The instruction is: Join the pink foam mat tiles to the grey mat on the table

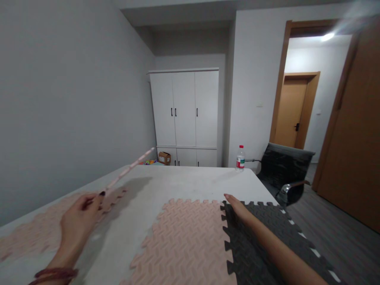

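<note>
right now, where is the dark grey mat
In the head view, the dark grey mat lies on the white table, right of the flat pink mat, with the right hand near its far edge.

Pale walls [74,79]. White cabinet [185,107], black handles [196,112], set in a recess [190,42]. Right: wood-framed doorway [281,79]; beyond, lit ceiling lamp [327,37], closed wooden door [291,107]. Black chair [286,168] beside white tabletop [178,180]. Grey floor [317,215].
</note>
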Demonstrator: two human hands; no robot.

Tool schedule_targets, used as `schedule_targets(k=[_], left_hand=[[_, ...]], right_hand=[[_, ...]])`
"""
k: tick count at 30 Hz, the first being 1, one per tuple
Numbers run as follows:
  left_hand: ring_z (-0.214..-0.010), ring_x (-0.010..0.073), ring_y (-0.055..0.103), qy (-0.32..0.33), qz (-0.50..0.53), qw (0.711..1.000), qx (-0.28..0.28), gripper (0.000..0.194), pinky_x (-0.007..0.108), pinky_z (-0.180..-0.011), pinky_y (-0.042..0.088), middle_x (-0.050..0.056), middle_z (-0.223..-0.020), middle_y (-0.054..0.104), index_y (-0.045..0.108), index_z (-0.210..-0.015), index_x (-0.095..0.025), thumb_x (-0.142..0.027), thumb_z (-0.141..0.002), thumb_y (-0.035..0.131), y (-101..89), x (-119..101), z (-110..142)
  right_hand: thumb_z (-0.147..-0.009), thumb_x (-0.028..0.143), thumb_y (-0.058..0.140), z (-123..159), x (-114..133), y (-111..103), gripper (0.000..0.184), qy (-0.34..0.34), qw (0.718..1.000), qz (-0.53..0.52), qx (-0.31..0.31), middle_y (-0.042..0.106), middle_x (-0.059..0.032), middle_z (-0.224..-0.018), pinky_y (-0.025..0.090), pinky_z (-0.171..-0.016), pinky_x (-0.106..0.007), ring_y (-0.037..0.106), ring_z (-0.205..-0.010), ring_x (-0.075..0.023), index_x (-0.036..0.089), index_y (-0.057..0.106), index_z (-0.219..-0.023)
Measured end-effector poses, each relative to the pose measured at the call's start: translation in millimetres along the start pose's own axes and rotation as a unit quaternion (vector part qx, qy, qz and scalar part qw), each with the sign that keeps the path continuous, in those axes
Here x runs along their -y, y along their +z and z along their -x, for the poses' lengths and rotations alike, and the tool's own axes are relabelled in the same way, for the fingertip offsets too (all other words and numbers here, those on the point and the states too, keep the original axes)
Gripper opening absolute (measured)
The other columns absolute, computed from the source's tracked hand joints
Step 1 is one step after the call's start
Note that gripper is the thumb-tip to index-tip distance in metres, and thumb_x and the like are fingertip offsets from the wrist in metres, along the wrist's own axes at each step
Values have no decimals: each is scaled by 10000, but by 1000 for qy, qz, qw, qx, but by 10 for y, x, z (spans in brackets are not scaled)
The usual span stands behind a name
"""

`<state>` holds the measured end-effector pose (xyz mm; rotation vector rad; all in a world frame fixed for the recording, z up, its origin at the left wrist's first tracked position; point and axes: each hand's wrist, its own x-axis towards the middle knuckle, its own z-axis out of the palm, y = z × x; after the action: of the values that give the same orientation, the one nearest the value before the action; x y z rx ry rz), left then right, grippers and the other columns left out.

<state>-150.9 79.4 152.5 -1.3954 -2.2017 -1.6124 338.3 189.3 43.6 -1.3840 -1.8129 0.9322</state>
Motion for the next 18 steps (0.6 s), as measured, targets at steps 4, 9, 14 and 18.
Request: schedule_targets(k=[4, 9, 14, 18], left_hand=[[-672, 164, 574, 83, 115, 983, 114, 328, 280, -681, 448, -20, -715, 550, 514, -859, -199, -509, -773, 451, 698, -760, 321], [-678, 143, 553, 179, 161, 933, 267, 284, 241, -636, 432, -10, -742, 556, 509, -894, -187, -439, -839, 392, 1767, -1376, 900], [-676, 141, 526, 255, 128, 882, 375, 189, 246, -608, 382, 12, -728, 586, 546, -807, -172, -312, -842, 425, 2512, -1716, 1427], [-761, 142, 544, 309, 80, 851, 417, 151, 276, -684, 414, 24, -835, 603, 566, -881, -157, -264, -861, 462, 2901, -1853, 1609]], right_hand=[[-835, 674, 40, 35, 209, -478, 782, 17, 981, -192, 36, 451, -152, -1353, 379, -961, -429, 471, -1201, -217, 168, 335, -1353], [-821, 700, 174, 84, 290, -1195, 745, 2, 897, -440, -46, 428, -179, -1360, 430, -923, -447, 546, -1117, -236, 185, 232, -1355], [-828, 469, 429, 97, -326, -1767, 492, 113, 916, -333, -192, 523, -176, -1256, 480, -863, -384, 615, -1003, -215, 190, 368, -1228], [-760, 404, 520, 155, -886, -1926, 318, 163, 936, -230, -211, 649, -145, -1001, 522, -742, -398, 664, -793, -212, 190, 501, -995]])
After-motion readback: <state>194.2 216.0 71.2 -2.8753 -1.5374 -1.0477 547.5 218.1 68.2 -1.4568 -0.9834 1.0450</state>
